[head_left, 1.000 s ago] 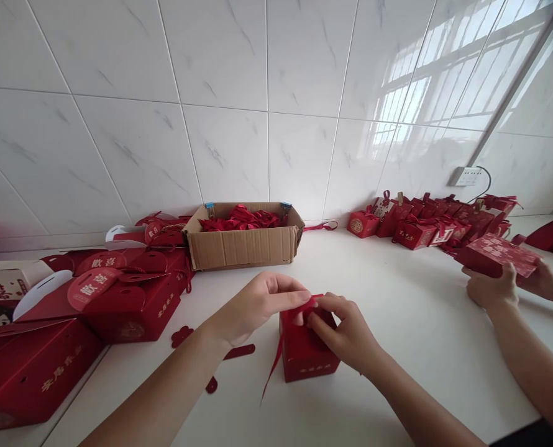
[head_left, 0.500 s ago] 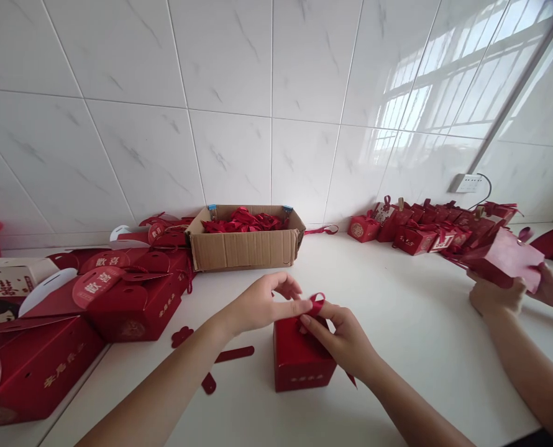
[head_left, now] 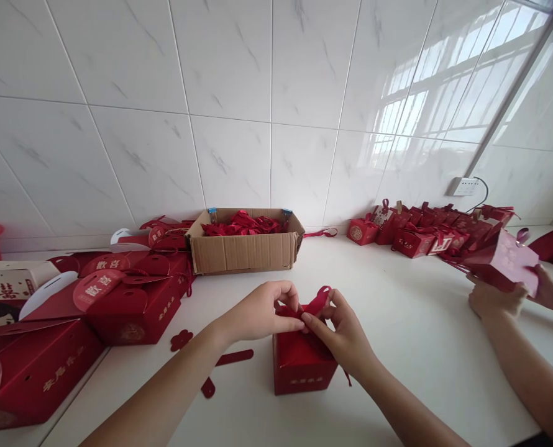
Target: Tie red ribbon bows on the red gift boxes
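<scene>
A small red gift box [head_left: 304,369] with pale lettering on its front stands on the white tabletop. Over its top, a red ribbon [head_left: 322,300] rises in a loop, and one ribbon tail hangs at the box's right side. My left hand [head_left: 267,313] reaches in from the left, thumb and fingers pinched on the ribbon at the box top. From the right, my right hand [head_left: 339,323] also pinches the ribbon, its thumb close to the left thumb and its fingers by the loop. The knot area is partly hidden behind my fingers.
An open cardboard box [head_left: 243,253] of red ribbons stands by the tiled wall. Larger red boxes [head_left: 137,304] crowd the left; small finished-looking boxes [head_left: 414,242] cluster back right. Red cut-out pieces [head_left: 234,357] lie left of my box. A co-worker's hands [head_left: 500,301] hold a pink-red box.
My left hand has drawn slightly back from the loop and lower. My right fingers have spread upward beside the ribbon loop, which now stands further right.
</scene>
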